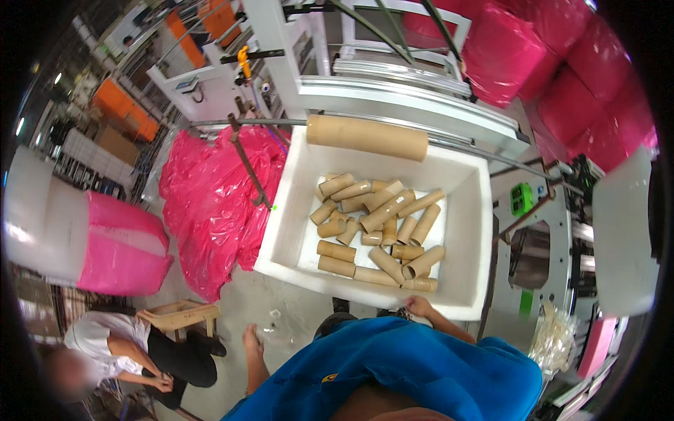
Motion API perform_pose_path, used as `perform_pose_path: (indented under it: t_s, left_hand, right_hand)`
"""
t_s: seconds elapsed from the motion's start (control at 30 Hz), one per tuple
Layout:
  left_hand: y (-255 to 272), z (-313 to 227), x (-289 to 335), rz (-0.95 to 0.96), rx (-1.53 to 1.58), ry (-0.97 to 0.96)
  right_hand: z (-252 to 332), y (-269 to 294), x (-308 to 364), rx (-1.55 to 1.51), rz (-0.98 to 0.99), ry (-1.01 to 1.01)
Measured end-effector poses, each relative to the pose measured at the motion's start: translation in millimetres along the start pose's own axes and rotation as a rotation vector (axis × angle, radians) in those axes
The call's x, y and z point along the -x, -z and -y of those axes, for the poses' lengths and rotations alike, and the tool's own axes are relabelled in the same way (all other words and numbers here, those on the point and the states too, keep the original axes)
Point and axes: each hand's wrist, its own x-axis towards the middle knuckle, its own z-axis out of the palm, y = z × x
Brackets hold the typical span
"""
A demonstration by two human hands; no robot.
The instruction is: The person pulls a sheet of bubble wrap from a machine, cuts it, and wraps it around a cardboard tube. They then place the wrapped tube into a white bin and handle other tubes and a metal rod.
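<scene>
A white foam box (288, 242) stands in front of me with several short brown cardboard tubes (386, 210) lying loose inside. My right hand (419, 306) is at the near rim of the box, right of centre, with its fingers curled. What they close on, if anything, is hidden. Low on the left, my left hand (253, 338) is held out beside my body, apart from the box. Its fingers look loosely extended with nothing seen in them. A wide cardboard roll core (367, 137) sits on a metal bar across the far edge of the box.
Crumpled pink plastic film (217, 203) lies left of the box, near a wrapped roll (126, 242). A seated person (147, 351) is at lower left by a wooden stool (181, 316). A white machine frame (414, 98) stands behind; pink bundles (498, 52) fill the far right.
</scene>
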Motion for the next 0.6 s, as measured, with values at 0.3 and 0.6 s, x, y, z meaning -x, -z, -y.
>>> perform_pose_path:
  t_s: [0.3, 0.6]
  left_hand:
    - [-410.1, -111.9, 151.0, 1.141, 0.111, -0.034]
    - [-474.6, 104.4, 213.6, 1.55, -0.101, -0.558]
  right_hand:
    - [246.2, 84.7, 18.3, -1.715, 0.139, 0.339]
    - [212.8, 108.4, 152.9, -0.761, -1.239, 0.502]
